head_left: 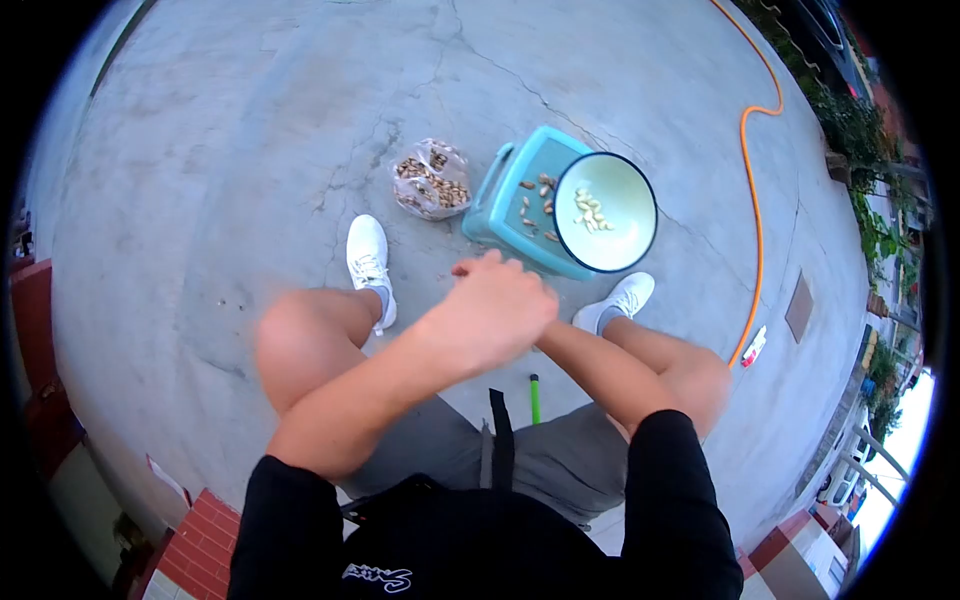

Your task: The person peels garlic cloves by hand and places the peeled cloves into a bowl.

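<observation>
Pale kernels (593,207) are already gathered in the bowl (628,190), while brown pieces (527,184) are left on the turquoise box (552,150) and, more plentifully, in the plastic bag (455,164). All are set beyond the blurred left hand (497,306), by which the right hand is hidden; whether anything is gripped by either cannot be told.

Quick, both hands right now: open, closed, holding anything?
Left hand: fingers look curled, but blurred; whether it holds anything cannot be told.
Right hand: mostly hidden behind the left; state cannot be told.
</observation>
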Demonstrator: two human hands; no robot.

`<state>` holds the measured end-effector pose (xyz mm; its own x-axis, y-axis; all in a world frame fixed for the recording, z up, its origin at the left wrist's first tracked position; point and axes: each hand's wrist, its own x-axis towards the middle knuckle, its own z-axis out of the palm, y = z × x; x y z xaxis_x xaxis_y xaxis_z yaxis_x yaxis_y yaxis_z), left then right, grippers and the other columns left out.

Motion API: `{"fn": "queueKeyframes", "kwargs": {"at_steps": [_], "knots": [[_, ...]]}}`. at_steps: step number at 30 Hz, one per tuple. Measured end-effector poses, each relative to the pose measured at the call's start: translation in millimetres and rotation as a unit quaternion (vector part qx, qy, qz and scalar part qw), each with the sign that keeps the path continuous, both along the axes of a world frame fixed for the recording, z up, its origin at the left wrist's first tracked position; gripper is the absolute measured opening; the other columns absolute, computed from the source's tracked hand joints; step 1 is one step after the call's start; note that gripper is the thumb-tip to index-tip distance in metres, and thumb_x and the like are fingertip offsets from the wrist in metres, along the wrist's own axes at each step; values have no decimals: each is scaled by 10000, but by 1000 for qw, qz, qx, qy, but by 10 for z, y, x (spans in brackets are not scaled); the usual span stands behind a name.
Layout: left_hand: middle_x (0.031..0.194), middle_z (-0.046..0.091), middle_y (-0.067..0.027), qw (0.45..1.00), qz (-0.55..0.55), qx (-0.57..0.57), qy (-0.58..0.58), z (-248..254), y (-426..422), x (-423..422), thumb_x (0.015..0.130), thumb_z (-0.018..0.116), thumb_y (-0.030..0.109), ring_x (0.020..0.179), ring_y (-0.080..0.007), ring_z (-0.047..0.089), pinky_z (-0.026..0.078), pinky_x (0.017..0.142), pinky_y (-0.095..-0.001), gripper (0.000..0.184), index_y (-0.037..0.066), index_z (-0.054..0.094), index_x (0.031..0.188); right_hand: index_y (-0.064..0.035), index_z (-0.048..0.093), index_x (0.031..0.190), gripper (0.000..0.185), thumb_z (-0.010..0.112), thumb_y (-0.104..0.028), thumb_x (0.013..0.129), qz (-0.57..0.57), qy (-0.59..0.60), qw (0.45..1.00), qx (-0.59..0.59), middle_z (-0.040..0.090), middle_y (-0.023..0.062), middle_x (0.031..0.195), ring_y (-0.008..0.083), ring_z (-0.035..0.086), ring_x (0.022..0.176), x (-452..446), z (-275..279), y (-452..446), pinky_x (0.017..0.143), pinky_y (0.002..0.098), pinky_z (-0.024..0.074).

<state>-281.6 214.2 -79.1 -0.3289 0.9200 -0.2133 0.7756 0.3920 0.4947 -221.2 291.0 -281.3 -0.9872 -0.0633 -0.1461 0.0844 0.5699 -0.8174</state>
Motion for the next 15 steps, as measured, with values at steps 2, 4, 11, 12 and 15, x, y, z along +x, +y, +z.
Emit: {"fn": "queueKeyframes", "kwargs": {"at_steps": [2, 4, 11, 12, 15], "knots": [[775, 652, -134, 995, 55, 51, 73, 16, -46, -4, 752, 648, 124, 842, -311, 658, 478, 798, -417, 131, 26, 646, 838, -35, 654, 1166, 315, 605, -143, 875, -54, -73, 992, 89, 674, 188, 1124, 403, 639, 1039, -252, -239, -259, 936, 478, 488], [763, 638, -137, 992, 74, 95, 37, -62, -113, -57, 736, 640, 105, 823, -311, 653, 486, 760, -416, 127, 19, 640, 829, -28, 689, 1093, 269, 568, -91, 861, -76, -83, 993, 23, 683, 226, 1064, 401, 644, 1028, -809, -918, -326, 915, 474, 496], [817, 635, -102, 993, 84, 60, 62, 137, -234, -306, 745, 645, 139, 809, -235, 622, 439, 740, -356, 201, 1, 656, 891, 3, 691, 955, 214, 523, -34, 828, -164, -47, 983, 69, 683, 256, 961, 421, 653, 950, -1577, -1502, -478, 859, 497, 502], [817, 635, -102, 993, 84, 60, 62, 193, -244, -354, 745, 645, 139, 809, -235, 622, 439, 740, -356, 201, 1, 656, 891, -2, 692, 953, 202, 540, -44, 826, -150, -93, 981, 77, 682, 249, 976, 413, 648, 979, -1654, -1504, -465, 872, 493, 501], [847, 596, -122, 992, 114, 41, 45, 291, -274, -490, 714, 645, 112, 831, -259, 599, 473, 808, -386, 275, -35, 635, 946, -18, 694, 950, 182, 569, -77, 831, -71, -114, 982, 132, 667, 227, 1042, 393, 618, 1061, -1709, -1645, -496, 911, 488, 490]]}}
